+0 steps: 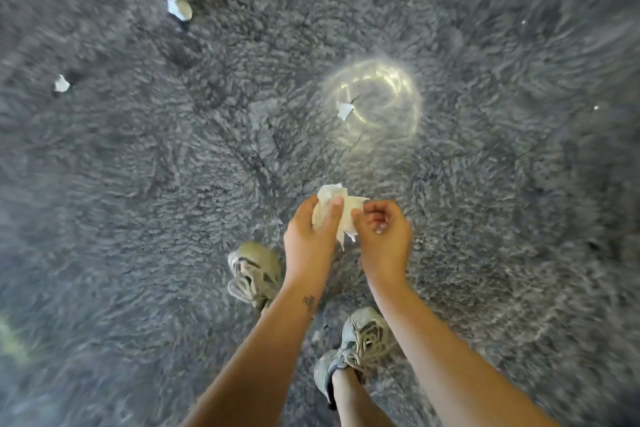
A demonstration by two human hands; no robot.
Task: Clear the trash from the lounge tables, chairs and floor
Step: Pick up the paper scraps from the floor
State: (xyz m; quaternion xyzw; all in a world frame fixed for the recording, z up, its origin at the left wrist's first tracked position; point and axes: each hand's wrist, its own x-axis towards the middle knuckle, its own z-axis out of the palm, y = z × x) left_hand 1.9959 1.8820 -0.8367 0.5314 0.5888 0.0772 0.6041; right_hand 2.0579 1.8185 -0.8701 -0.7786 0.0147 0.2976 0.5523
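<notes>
Carpeted indoor room, grey shaggy carpet underfoot, paper scraps littering it, sneakers standing

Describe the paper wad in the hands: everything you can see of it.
The paper wad is white, thin and crumpled, like tissue or a napkin, and slightly blurred. Its bunched top pokes up past the left hand, which grips its left side with the thumb across the front. The right hand pinches its right edge. A ragged tail hangs down between the hands. It is held in the air over the grey carpet.
</notes>
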